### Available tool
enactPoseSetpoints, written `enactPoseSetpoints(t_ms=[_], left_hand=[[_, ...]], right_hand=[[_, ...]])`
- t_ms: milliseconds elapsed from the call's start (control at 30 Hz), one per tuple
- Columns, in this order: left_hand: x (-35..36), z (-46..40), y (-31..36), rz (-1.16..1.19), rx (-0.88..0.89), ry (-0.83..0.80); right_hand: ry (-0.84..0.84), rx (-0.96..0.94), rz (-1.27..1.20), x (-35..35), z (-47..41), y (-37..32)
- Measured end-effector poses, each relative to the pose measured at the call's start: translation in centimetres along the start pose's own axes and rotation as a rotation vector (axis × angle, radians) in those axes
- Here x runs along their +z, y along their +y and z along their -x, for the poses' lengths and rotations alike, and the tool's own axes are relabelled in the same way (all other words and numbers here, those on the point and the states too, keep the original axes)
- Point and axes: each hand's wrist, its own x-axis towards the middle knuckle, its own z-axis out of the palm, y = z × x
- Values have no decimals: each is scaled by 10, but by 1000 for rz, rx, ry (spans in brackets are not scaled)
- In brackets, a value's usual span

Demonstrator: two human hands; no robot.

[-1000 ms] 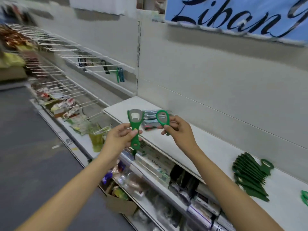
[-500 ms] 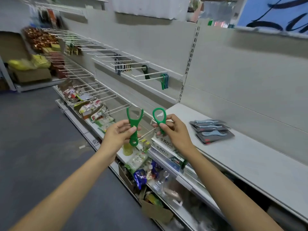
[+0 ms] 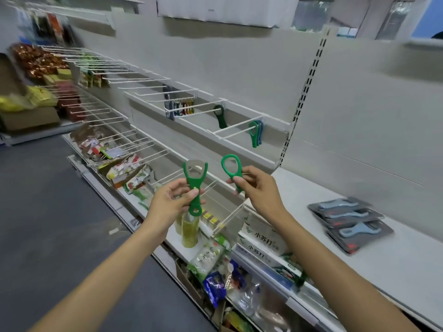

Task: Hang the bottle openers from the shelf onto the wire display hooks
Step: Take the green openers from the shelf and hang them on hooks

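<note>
Left hand (image 3: pixel 171 200): grasps a green bottle opener (image 3: pixel 194 185) by its handle, thumb across the front; the opener stands upright with its metal head at 12 o'clock.
Right hand (image 3: pixel 257 188): pinches a second green opener (image 3: pixel 231 167) by its lower part, the open ring pointing to 12 o'clock; it is near the first opener, at its 3 o'clock, not touching.
Wire hooks (image 3: pixel 230 129): at 12 o'clock from the hands, white, fixed to a wall rail.
Hung openers: a dark green one (image 3: pixel 220 117) on one hook; a green and blue cluster (image 3: pixel 256 134) on the hook at its 4 o'clock.
Shelf (image 3: pixel 395 264): white, at 3 o'clock from the hands.
Carded openers (image 3: pixel 351 225): grey-blue, in overlapping dark packs lying on the shelf.
</note>
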Motion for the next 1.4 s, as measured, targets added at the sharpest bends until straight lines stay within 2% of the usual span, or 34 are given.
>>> enactPoseSetpoints(t_ms=[333, 733, 1000, 1400], left_hand=[[-39, -82, 0, 14, -50, -132], [-80, -159, 3, -14, -135, -442], [-79, -182, -2, -87, -150, -620], [-49, -204, -2, -48, -129, -561]], right_hand=[[110, 12, 118, 34, -72, 16], [391, 80, 172, 69, -93, 22], [471, 179, 187, 59, -121, 39], [578, 222, 302, 1, -183, 81]])
